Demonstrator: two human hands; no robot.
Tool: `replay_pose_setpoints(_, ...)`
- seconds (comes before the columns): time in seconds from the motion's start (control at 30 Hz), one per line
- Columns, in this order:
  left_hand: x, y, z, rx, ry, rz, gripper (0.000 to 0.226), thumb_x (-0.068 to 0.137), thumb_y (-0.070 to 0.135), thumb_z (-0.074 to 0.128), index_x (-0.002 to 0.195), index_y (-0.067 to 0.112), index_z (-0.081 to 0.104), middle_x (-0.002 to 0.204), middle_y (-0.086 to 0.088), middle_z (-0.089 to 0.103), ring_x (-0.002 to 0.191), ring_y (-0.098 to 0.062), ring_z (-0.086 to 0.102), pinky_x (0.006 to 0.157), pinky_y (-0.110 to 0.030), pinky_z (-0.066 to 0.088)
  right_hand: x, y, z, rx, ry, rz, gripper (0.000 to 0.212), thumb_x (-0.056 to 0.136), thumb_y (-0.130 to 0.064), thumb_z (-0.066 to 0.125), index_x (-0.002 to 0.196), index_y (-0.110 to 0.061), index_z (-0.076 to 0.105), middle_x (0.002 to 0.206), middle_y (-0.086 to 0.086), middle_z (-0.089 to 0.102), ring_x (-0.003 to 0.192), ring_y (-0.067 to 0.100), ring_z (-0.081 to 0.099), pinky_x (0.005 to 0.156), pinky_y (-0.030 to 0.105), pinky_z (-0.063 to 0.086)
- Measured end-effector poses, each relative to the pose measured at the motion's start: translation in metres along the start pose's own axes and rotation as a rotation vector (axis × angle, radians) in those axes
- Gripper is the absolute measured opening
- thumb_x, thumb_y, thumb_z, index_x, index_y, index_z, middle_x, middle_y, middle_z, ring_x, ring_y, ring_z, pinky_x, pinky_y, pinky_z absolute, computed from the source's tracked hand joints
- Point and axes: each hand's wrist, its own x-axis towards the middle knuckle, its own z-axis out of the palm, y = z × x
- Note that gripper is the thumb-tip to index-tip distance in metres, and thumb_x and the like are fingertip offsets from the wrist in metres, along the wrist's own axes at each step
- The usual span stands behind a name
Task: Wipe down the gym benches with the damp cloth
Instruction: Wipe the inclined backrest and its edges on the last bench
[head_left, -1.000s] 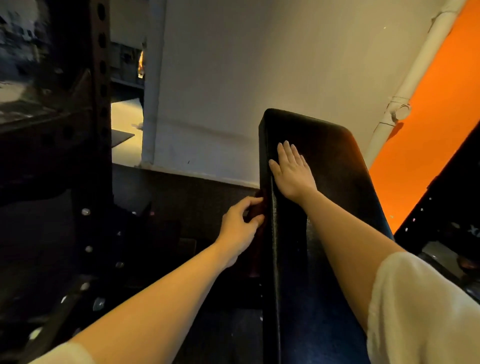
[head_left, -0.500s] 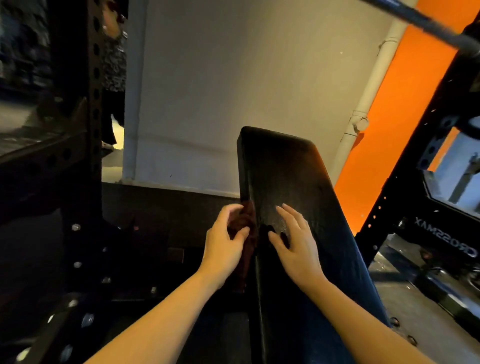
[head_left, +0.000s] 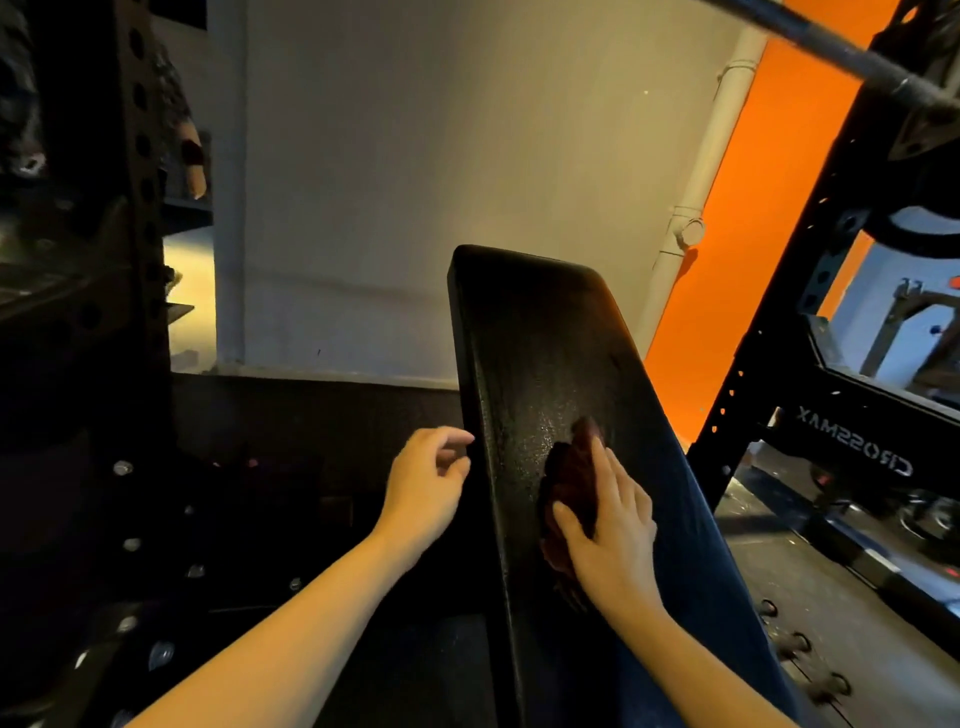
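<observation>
While the right hand (head_left: 610, 530) presses a dark red cloth (head_left: 571, 483) flat on the black bench pad (head_left: 524, 338), thumb hooked round it. Left hand (head_left: 423, 486) hovers beside the pad's edge, fingers (head_left: 452, 436) loosely curled, holding nothing.

Pale plastered wall (head_left: 415, 171) ahead, dimly lit; an orange wall section (head_left: 748, 249) to its right, with a white drainpipe (head_left: 701, 187) running down the join. Dark rubber floor (head_left: 311, 415). Black perforated rack upright (head_left: 140, 171) at left; black power rack (head_left: 810, 291) at right, with mirrored CROSSMAX lettering (head_left: 857, 441). Barbell (head_left: 841, 57) crossing the top right corner.
</observation>
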Motion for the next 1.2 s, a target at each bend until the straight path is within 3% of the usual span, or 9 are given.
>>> replay_pose_setpoints(0.07,-0.008,-0.017,0.002,0.000,-0.073,-0.033,0.032,0.095,0.005,0.055,0.117,0.026,0.062,0.113,0.019,0.054,0.102,0.008,0.051,0.072,-0.002,0.041,0.005,0.004,0.014,-0.188,-0.068,0.024,0.076,0.098,-0.041,0.047,0.149,-0.038,-0.008,0.161,-0.007,-0.006,0.147,0.012,-0.012,0.121,0.042,0.001)
replay_pose_setpoints(0.13,-0.012,-0.028,0.008,-0.013,-0.091,-0.028,0.036,0.094,0.006,0.056,0.123,0.026,0.061,0.119,0.017,0.057,0.105,0.008,0.052,0.077,-0.002,0.041,0.027,-0.007,0.027,-0.192,-0.048,0.011,0.073,0.099,-0.043,0.042,0.151,-0.033,-0.008,0.162,-0.005,-0.010,0.146,0.013,-0.017,0.121,0.041,-0.003)
replay_pose_setpoints(0.27,-0.015,-0.035,0.014,-0.170,-0.065,-0.066,0.036,0.095,0.003,0.053,0.122,0.025,0.062,0.119,0.012,0.063,0.108,0.004,0.058,0.092,-0.015,0.045,0.060,-0.038,0.044,-0.229,-0.059,-0.118,0.064,0.099,-0.045,0.042,0.153,-0.031,0.012,0.162,-0.002,0.007,0.149,0.017,-0.003,0.118,0.037,0.002)
replay_pose_setpoints(0.47,-0.040,-0.047,0.007,-0.441,-0.018,-0.241,0.033,0.097,-0.003,0.043,0.111,0.023,0.059,0.114,0.004,0.062,0.095,-0.006,0.067,0.084,-0.022,0.053,-0.009,-0.010,0.028,-0.278,-0.246,-0.402,0.054,0.097,-0.046,0.043,0.148,-0.037,0.029,0.159,-0.014,0.014,0.147,0.004,0.000,0.121,0.030,0.006)
replay_pose_setpoints(0.6,-0.057,-0.061,-0.004,-0.361,-0.121,-0.280,0.034,0.097,-0.002,0.044,0.108,0.024,0.062,0.116,0.005,0.063,0.101,-0.005,0.064,0.090,-0.022,0.049,-0.011,0.015,0.009,-0.259,-0.095,-0.244,0.048,0.098,-0.038,0.048,0.144,-0.033,0.038,0.156,-0.013,0.025,0.147,0.003,0.005,0.119,0.038,0.020)
replay_pose_setpoints(0.8,-0.091,-0.068,-0.002,-0.398,-0.169,-0.232,0.027,0.096,0.006,0.054,0.108,0.028,0.064,0.111,0.008,0.066,0.104,-0.008,0.064,0.091,-0.023,0.050,-0.079,-0.004,0.036,-0.161,-0.054,-0.269,0.050,0.094,-0.033,0.046,0.143,-0.026,0.042,0.153,-0.008,0.035,0.146,0.007,0.017,0.116,0.014,0.012)
replay_pose_setpoints(1.07,-0.115,-0.058,-0.005,-0.553,-0.201,-0.103,0.042,0.090,0.030,0.056,0.132,0.028,0.054,0.122,0.009,0.064,0.110,-0.001,0.061,0.090,-0.020,0.050,-0.094,-0.031,0.052,0.010,0.076,-0.334,0.052,0.082,0.000,0.059,0.132,-0.015,0.057,0.140,-0.001,0.051,0.135,0.018,0.040,0.112,0.035,0.034)
replay_pose_setpoints(1.13,-0.104,-0.060,-0.004,-0.473,-0.188,-0.078,0.037,0.096,0.024,0.054,0.132,0.031,0.054,0.126,0.011,0.060,0.116,-0.001,0.057,0.094,-0.016,0.046,-0.075,-0.036,0.043,-0.066,0.156,-0.285,0.051,0.084,-0.007,0.059,0.134,-0.016,0.055,0.141,-0.001,0.050,0.134,0.020,0.040,0.111,0.038,0.034)
replay_pose_setpoints(1.2,-0.091,-0.061,0.001,-0.388,-0.212,-0.075,0.040,0.097,0.011,0.053,0.132,0.029,0.053,0.130,0.010,0.057,0.119,0.000,0.053,0.096,-0.010,0.041,-0.055,-0.040,0.034,-0.234,0.059,-0.194,0.055,0.089,-0.035,0.052,0.143,-0.028,0.044,0.151,-0.005,0.038,0.142,0.019,0.026,0.113,0.036,0.023)
